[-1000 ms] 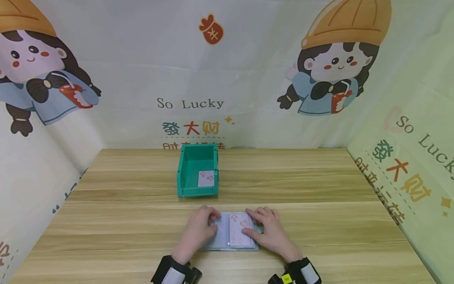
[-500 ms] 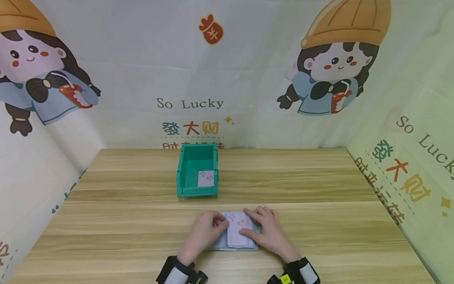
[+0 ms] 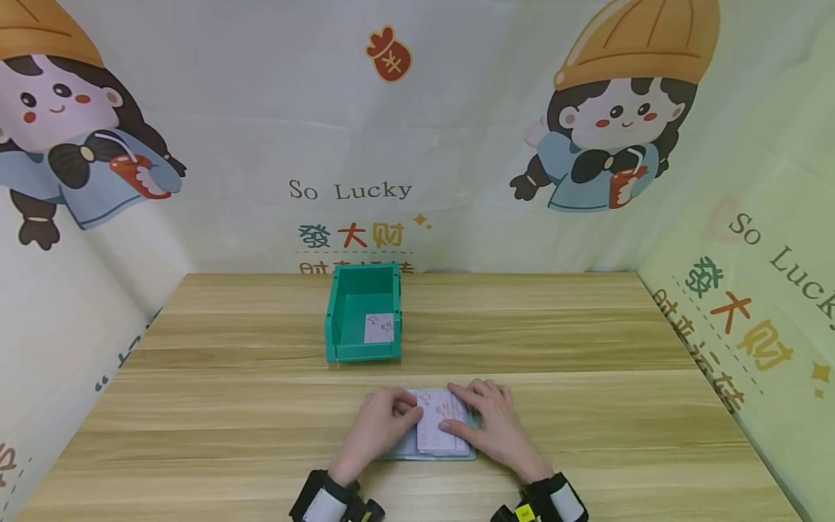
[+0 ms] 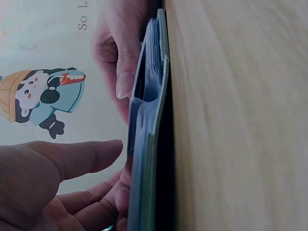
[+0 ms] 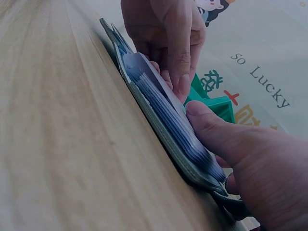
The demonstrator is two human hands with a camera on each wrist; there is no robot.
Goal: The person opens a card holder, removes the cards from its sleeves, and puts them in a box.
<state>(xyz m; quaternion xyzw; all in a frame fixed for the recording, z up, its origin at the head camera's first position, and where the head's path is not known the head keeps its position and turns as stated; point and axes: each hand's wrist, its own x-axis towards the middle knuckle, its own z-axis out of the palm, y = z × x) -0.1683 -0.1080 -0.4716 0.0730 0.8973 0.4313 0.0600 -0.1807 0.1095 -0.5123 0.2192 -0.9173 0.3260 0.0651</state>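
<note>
On the wood-grain table [image 3: 587, 333], the left hand [image 3: 383, 424] pinches a pink card [image 3: 429, 431] just to its right; the right hand [image 3: 492, 428], fingers outstretched, rests on card and open album [image 3: 401, 452].

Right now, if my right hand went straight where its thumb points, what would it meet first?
Probably your left hand, by the left edge of the pale pink rectangular paper sheet; depth is unclear.
</note>
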